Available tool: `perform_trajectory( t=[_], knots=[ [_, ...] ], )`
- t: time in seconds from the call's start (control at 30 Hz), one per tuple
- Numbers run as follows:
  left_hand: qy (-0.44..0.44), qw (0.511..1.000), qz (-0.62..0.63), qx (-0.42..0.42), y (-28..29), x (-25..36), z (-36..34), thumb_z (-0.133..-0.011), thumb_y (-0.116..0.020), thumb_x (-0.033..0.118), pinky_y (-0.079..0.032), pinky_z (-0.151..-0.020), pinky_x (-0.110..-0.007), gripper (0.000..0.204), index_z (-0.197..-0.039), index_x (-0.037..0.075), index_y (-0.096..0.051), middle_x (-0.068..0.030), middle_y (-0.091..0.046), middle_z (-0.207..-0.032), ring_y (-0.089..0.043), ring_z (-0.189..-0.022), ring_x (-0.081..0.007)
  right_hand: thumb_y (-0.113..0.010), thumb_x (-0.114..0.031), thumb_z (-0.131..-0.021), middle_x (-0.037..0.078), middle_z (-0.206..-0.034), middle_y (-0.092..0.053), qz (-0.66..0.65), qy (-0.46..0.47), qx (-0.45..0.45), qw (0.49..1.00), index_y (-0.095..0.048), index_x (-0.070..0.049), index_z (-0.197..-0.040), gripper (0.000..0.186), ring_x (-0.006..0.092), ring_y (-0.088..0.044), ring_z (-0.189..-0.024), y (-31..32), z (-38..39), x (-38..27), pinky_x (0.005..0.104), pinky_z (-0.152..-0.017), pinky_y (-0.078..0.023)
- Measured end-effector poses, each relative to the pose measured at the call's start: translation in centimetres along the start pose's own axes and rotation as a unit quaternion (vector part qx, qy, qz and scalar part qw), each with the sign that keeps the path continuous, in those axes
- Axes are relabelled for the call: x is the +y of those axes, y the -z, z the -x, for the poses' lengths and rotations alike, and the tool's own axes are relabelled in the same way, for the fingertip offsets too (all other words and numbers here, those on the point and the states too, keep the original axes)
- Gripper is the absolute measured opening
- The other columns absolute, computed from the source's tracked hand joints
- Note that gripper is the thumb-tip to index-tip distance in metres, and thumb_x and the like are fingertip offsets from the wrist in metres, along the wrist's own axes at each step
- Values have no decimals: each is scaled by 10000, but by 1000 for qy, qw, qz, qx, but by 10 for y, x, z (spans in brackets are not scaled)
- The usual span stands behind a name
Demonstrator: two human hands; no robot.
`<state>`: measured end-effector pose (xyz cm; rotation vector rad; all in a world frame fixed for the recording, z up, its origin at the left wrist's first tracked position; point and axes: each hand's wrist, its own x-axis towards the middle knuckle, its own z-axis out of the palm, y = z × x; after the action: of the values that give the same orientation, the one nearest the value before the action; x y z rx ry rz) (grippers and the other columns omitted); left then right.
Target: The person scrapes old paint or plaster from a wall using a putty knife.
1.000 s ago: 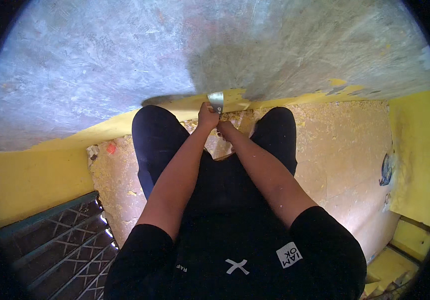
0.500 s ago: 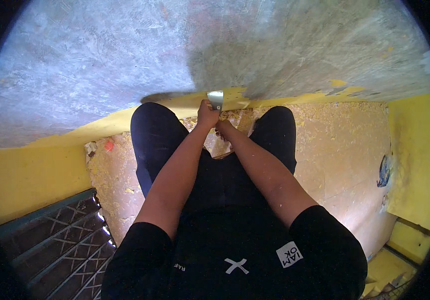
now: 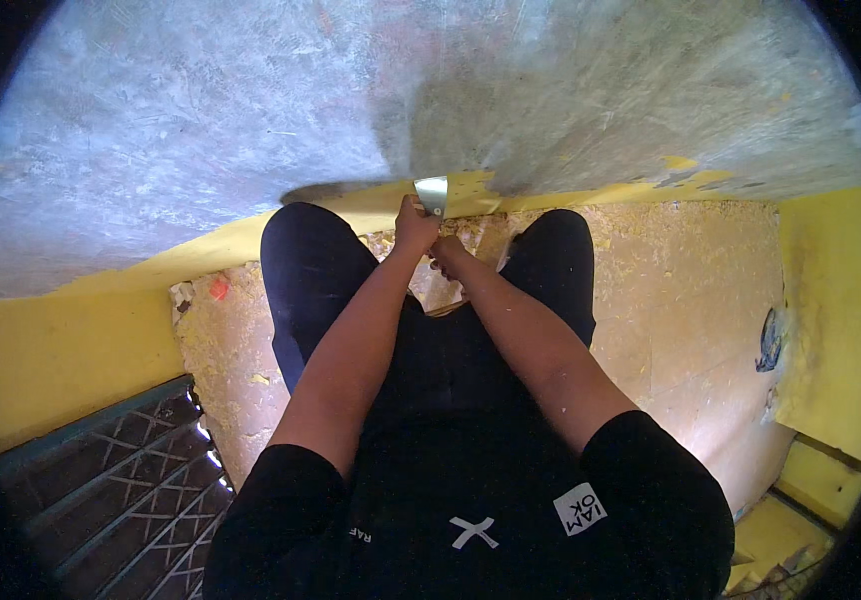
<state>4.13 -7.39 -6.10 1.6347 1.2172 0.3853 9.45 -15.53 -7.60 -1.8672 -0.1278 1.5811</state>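
Observation:
A paint scraper (image 3: 432,196) with a wide metal blade points away from me, its blade edge at the yellow lower strip of the wall (image 3: 471,197). My left hand (image 3: 415,229) is closed around it just behind the blade, with the thumb or a finger up along the blade's left side. Close behind, my right hand (image 3: 452,257) is curled around the rear of the scraper; the handle itself is mostly hidden by both hands. The two hands touch or nearly touch between my spread knees.
Above the yellow strip the wall is bare grey (image 3: 251,100). Yellow flakes lie on the tan floor (image 3: 671,290). A small red scrap (image 3: 219,289) lies at left, near a dark metal folding gate (image 3: 121,490). A crumpled dark bag (image 3: 771,340) sits by the right yellow wall (image 3: 826,320).
The scraper and both hands have shifted very slightly forward, toward the wall. My grip looks the same.

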Motion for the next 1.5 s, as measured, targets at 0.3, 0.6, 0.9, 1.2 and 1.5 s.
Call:
perform_trajectory(
  t=[0.3, 0.6, 0.9, 1.2, 1.5],
  knots=[
    [48, 999, -11, -21, 7, 4, 13, -742, -723, 189, -525, -746, -383, 456, -1111, 10, -524, -169, -670, -855, -670, -805, -289, -559, -349, -879, 73, -549, -461, -22, 78, 5, 997, -531, -51, -791, 312, 173, -366, -379, 1, -34, 16, 359, -363, -248],
    [47, 998, -40, 7, 18, 3, 17, -711, -692, 216, -515, -816, -389, 513, -1142, -17, -542, -224, -669, -922, -660, -890, -342, -605, -379, -809, 147, -764, -636, 92, 71, 130, 985, -591, 48, -1032, 482, 258, -630, -642, 0, -77, 36, 392, -637, -514],
    [156, 969, -162, -98, 37, -11, 21, -685, -669, 400, -498, -888, -433, 702, -1083, -171, -577, -349, -594, -1134, -620, -1054, -412, -639, -329, -748, 163, -740, -627, -78, 72, 132, 986, -607, 32, -890, 389, 267, -607, -639, -20, -61, 32, 381, -635, -494],
    [153, 971, -147, -107, 43, -1, 23, -653, -704, 451, -499, -890, -421, 770, -1084, -175, -581, -346, -594, -1136, -613, -1074, -410, -631, -295, -762, 153, -738, -621, -66, 48, 158, 984, -618, 50, -878, 364, 246, -591, -611, -21, -84, 30, 393, -541, -458],
    [119, 966, -190, -131, 35, 6, 25, -752, -639, 361, -487, -912, -428, 519, -1044, -69, -649, -303, -614, -1115, -603, -1082, -391, -585, -268, -745, 124, -601, -590, -156, 311, 165, 923, -624, 10, -677, 289, 235, -570, -530, 32, -37, -48, 397, -474, -412]
  ],
)
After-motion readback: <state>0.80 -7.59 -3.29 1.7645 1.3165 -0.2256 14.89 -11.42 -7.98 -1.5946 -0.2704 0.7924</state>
